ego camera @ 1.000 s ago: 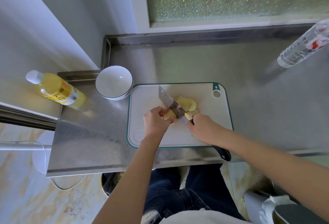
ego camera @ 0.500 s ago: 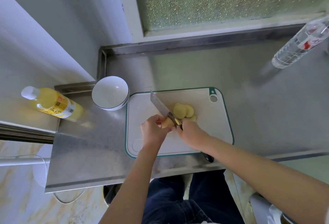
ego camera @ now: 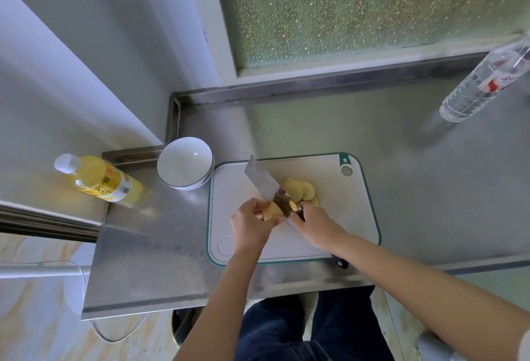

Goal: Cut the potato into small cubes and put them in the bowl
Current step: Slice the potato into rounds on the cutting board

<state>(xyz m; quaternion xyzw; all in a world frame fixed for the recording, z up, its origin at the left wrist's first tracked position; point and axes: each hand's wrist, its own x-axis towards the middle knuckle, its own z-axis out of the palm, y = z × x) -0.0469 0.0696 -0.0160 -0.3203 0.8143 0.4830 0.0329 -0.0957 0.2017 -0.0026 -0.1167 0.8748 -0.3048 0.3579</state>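
Slicing stage, head view. My left hand (ego camera: 249,224) pinches the uncut stub of the potato (ego camera: 272,211) on the board (ego camera: 358,217), its fingers (ego camera: 258,207) curled round the stub. My right hand (ego camera: 315,225) is clenched on the handle of the knife (ego camera: 262,181), whose blade stands against the cut face with its tip pointing away toward the bowl (ego camera: 183,164). Finished slices (ego camera: 299,190) lie overlapped just right of the blade. The bowl, just beside the board's far left corner on the table (ego camera: 430,188), holds nothing, so I judge the task early: no cubes yet. To cut well I would tuck the left fingertips back from the steel, press the stub flat so it cannot roll, and bring the edge straight down for an even slice — the stub is short and the margin slim. Writing: a round yellow sticker (ego camera: 292,204) on the blade near the handle, unreadable; the yellow bottle (ego camera: 100,181) bears a label with dark print, illegible; the clear bottle (ego camera: 484,82) shows only a red mark.
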